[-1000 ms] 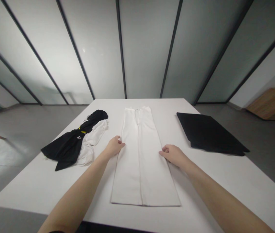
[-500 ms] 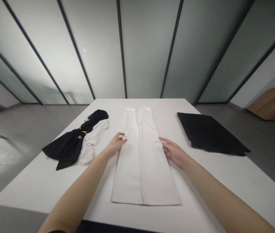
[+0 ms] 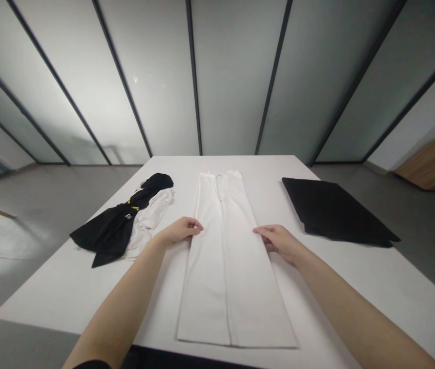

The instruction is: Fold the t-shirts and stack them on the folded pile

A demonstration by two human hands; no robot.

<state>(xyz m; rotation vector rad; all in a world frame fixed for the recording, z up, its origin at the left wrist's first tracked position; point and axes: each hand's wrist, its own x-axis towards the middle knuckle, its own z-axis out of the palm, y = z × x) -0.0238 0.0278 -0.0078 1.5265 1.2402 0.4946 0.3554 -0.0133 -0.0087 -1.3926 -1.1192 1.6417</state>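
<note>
Flat on the white table (image 3: 67,292), the white trousers (image 3: 228,277) point straight away from the person, long axis running front to back, waistband far, hems near, smooth matte cloth with a crisp centre seam. Working across: left of them, a crumpled black garment (image 3: 109,230) tangles with a soft white garment (image 3: 150,220). The left hand (image 3: 179,231) sits half-curled against their left edge, the right hand (image 3: 278,242) loosely bent on their right edge, neither grip clear. Well right of them lies a flat black sheet (image 3: 334,212).
</note>
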